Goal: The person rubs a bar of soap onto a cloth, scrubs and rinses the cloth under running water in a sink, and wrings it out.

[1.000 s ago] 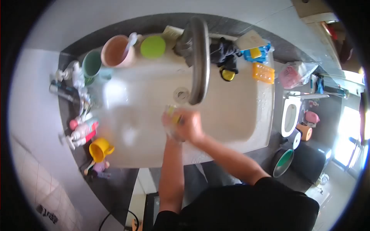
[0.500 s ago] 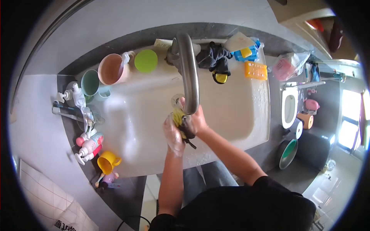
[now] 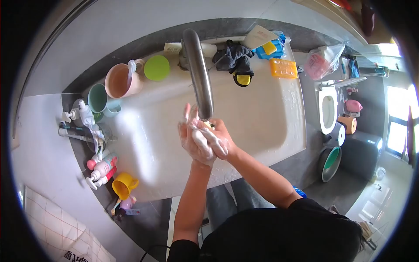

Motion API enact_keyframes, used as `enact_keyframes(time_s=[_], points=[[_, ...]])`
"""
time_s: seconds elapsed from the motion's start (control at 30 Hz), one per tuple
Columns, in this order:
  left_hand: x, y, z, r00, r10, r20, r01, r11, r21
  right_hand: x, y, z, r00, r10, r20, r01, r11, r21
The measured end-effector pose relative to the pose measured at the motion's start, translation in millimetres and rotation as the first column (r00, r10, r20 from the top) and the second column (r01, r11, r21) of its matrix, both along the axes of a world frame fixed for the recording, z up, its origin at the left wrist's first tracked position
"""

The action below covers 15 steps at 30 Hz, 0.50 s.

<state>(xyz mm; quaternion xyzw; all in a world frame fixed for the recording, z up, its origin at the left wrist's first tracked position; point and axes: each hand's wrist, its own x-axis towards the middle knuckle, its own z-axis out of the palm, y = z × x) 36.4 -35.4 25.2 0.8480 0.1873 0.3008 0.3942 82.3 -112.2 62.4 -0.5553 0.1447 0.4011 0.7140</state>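
Observation:
Soap suds cover my left hand (image 3: 195, 143), which is below the spout with some fingers stretched up and apart. Against its palm presses my right hand (image 3: 223, 136), also sudsy, its fingers curled. A small yellow patch of a yellow-and-black cloth item (image 3: 209, 125) shows beside the right hand; the hands hide the rest. Above them arches the metal faucet (image 3: 198, 72) of the white sink (image 3: 244, 113). On the sink's back ledge lies a dark grey cloth item with a yellow part (image 3: 235, 61).
Along the back stand a pink cup (image 3: 118, 81), a green round lid (image 3: 156, 68) and an orange soap box (image 3: 283, 68). A teal cup (image 3: 97, 98), pump bottles (image 3: 104, 166) and a yellow mug (image 3: 124, 185) line the left side. A toilet (image 3: 327, 111) is at the right.
The yellow-and-black item, plainly visible between the hands before, is now mostly covered by them. My left hand's fingers have opened upward and the suds show more. The view has shifted slightly.

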Motion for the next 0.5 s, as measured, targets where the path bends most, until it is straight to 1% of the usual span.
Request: enact_keyframes(time_s=[0.03, 0.07, 0.1, 0.13, 0.17, 0.2, 0.23, 0.27, 0.3, 0.33, 0.37, 0.4, 0.43, 0.47, 0.5], points=[[-0.2, 0.3, 9.9, 0.990, -0.103, 0.095, 0.134, 0.895, -0.425, 2.9, -0.1, -2.8, 0.998, 0.060, 0.014, -0.059, 0.996, -0.069], [-0.6, 1.2, 5.7, 0.989, -0.086, 0.122, 0.123, 0.931, -0.342, 5.3, 0.0, -5.0, 0.998, 0.056, 0.018, -0.055, 0.996, -0.068], [-2.3, 1.0, 7.4, 0.989, -0.091, 0.119, 0.127, 0.931, -0.343, 5.5, 0.7, -6.7, 0.995, 0.091, 0.037, -0.088, 0.994, -0.066], [-4.9, 0.9, 12.0, 0.991, -0.081, 0.105, 0.117, 0.905, -0.410, 3.3, 2.1, -7.8, 0.991, 0.125, 0.053, -0.122, 0.990, -0.064], [-6.7, 0.8, 17.5, 0.993, -0.073, 0.090, 0.107, 0.874, -0.473, -5.7, 4.9, -10.8, 0.992, 0.119, 0.048, -0.116, 0.991, -0.064], [-5.2, -0.9, 24.0, 0.997, -0.021, 0.074, 0.058, 0.845, -0.531, -17.5, 8.1, -16.7, 0.981, 0.017, 0.191, 0.007, 0.992, -0.125], [-6.1, -0.3, 19.6, 0.997, -0.025, 0.074, 0.061, 0.846, -0.530, -22.1, 10.3, -18.7, 0.939, -0.075, 0.336, 0.137, 0.976, -0.166], [-7.0, 2.5, 10.5, 0.988, -0.041, 0.146, 0.117, 0.822, -0.557, -14.6, 8.6, -24.2, 0.985, -0.084, 0.154, 0.097, 0.992, -0.076], [-6.5, 6.6, 3.9, 0.975, -0.054, 0.218, 0.174, 0.795, -0.582, -16.6, 6.6, -25.6, 0.984, -0.089, 0.156, 0.102, 0.992, -0.077], [4.2, 14.6, 4.2, 0.917, -0.160, 0.364, 0.057, 0.959, 0.279, -16.6, 9.4, -5.9, 0.951, -0.107, 0.290, 0.126, 0.991, -0.051], [-0.3, 15.4, 1.7, 0.919, -0.163, 0.358, 0.064, 0.960, 0.274, -17.8, 10.4, 6.2, 0.901, -0.123, 0.415, 0.146, 0.989, -0.022], [-5.1, 15.4, -1.4, 0.949, -0.160, 0.272, 0.098, 0.969, 0.227, -11.9, 5.3, 6.6, 0.936, -0.042, 0.350, 0.069, 0.996, -0.063], [-5.1, 14.9, -1.1, 0.969, -0.157, 0.188, 0.124, 0.976, 0.177, -12.6, 5.1, 3.5, 0.936, -0.043, 0.349, 0.069, 0.996, -0.064], [-2.9, 15.3, 5.0, 0.963, -0.177, 0.205, 0.132, 0.968, 0.215, -14.9, 5.9, -2.2, 0.861, -0.063, 0.504, 0.106, 0.993, -0.057], [-3.9, 14.6, 2.2, 0.963, -0.176, 0.203, 0.132, 0.968, 0.212, -17.0, 6.3, -7.2, 0.762, -0.080, 0.643, 0.140, 0.989, -0.044]])
